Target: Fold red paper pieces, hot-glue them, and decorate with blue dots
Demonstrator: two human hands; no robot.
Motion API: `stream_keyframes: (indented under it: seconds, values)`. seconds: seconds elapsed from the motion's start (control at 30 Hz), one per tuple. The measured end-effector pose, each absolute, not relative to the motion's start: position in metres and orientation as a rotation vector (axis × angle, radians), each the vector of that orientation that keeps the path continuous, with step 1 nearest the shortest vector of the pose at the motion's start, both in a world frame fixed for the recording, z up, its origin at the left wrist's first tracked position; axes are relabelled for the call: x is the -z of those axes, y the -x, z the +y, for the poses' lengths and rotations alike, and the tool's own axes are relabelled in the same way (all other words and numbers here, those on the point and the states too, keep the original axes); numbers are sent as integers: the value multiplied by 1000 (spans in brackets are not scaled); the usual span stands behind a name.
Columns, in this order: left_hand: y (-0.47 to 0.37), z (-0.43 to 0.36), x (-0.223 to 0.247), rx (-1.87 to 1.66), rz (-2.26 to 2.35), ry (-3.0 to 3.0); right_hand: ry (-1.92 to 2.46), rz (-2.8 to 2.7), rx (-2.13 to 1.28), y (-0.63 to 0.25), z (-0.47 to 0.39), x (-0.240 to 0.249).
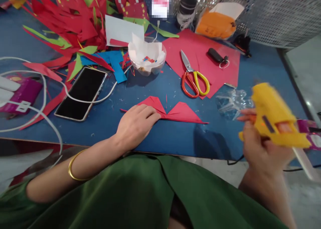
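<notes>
Bowl (160,63) w/ scraps (149,59); R hand (260,152) grips glue gun (272,111); L hand (136,127) flat on ppr (184,113).

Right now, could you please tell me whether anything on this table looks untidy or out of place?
The red and green paper strips lie in a tangled heap at the back left, and a white cable loops across the phone.

Spread over a blue worktop (165,143): at upper left, a heap of red and green paper cuttings (82,29); at left, a dark-screened phone (81,94); above centre, a clear bowl (161,60); mid-frame, folded red paper (184,112); at upper right, a flat red sheet (173,55); at right, clear moulded plastic (234,103).
</notes>
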State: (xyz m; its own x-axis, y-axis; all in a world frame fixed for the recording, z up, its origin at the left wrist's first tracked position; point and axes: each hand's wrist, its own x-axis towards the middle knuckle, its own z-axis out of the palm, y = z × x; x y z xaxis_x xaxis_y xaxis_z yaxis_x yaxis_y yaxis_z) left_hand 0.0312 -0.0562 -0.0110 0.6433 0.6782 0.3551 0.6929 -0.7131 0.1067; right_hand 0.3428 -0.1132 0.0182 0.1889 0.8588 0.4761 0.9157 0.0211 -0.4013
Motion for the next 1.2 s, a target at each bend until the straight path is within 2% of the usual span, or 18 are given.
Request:
stream_keyframes:
  seconds: [0.1, 0.27, 0.47, 0.67, 1.2]
  values:
    - [-32, -60, 9, 503, -1067, 2742, 1612, -1697, -546, -309, -129, -21]
    - [-31, -62, 6, 523, -952, 2686, 1605, -1945, -843, -285, -127, -22]
    - [-29, -61, 7, 647, -896, 2757, 1566, -2098, -863, -284, -120, -23]
    - [-29, -61, 6, 641, -917, 2769, 1520, -2243, -736, -277, -120, -21]
    - [-28, -62, 7, 658, -936, 2765, 1559, -2267, -699, -268, -120, -21]
